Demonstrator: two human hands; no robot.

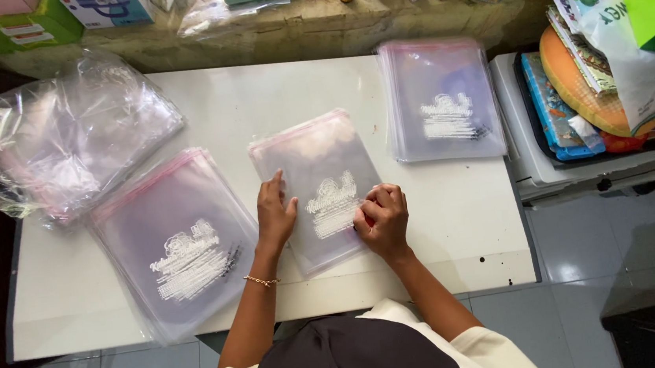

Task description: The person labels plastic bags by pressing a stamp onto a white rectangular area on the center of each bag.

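A clear plastic bag [318,161] with a pink top strip and white printing lies in the middle of the white table [457,220]. My left hand [275,212] rests flat on the bag's left edge, fingers together. My right hand [382,217] is curled at the bag's right edge, fingertips pinching or pressing on the printed area. A stack of the same bags [179,244] lies to the left of my left hand. Another neat stack [440,99] sits at the far right of the table.
A crumpled heap of clear plastic wrapping [55,137] covers the table's far left corner. A white machine [547,165] piled with books and bags stands to the right of the table. Boxes and bottles line the ledge [305,20] behind. Grey floor tiles lie below.
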